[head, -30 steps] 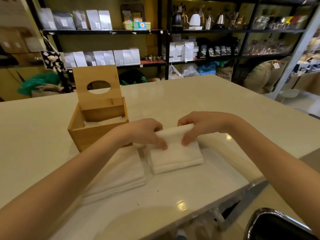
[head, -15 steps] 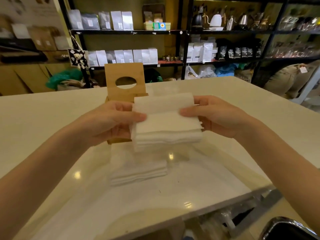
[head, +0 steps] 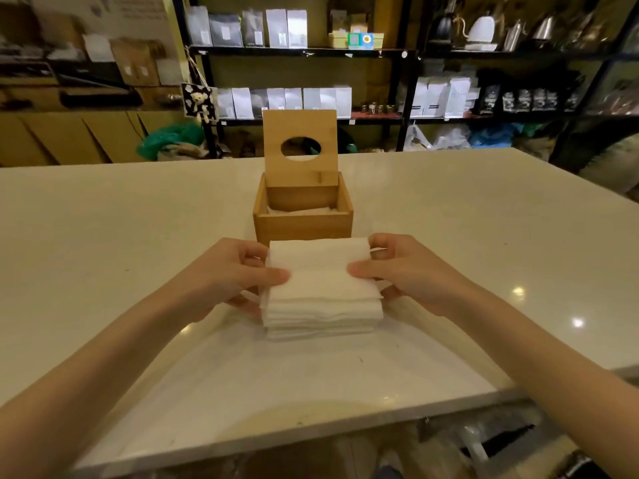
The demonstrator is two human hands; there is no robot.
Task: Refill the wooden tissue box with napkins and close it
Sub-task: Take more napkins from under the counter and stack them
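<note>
The wooden tissue box (head: 302,227) stands at the middle of the white table (head: 103,243). Its lid (head: 300,133), with an oval hole, is tipped up at the back. A few white napkins (head: 300,211) lie inside. Just in front of the box, both hands hold a thick stack of white napkins (head: 321,288) by its sides. My left hand (head: 235,276) grips the left edge, thumb on top. On the right edge is my right hand (head: 406,271). More white napkin layers (head: 321,328) show under the held stack; I cannot tell whether they are a separate pile.
The table's near edge (head: 311,440) runs across the bottom, with floor clutter below it. Behind the table stand dark shelves (head: 297,50) with white bags, boxes and kettles. Cardboard panels (head: 69,136) lean at the far left.
Both hands lifted the napkin stack off the table and now hold it lower, right in front of the box. The view has swung so that the box sits centred.
</note>
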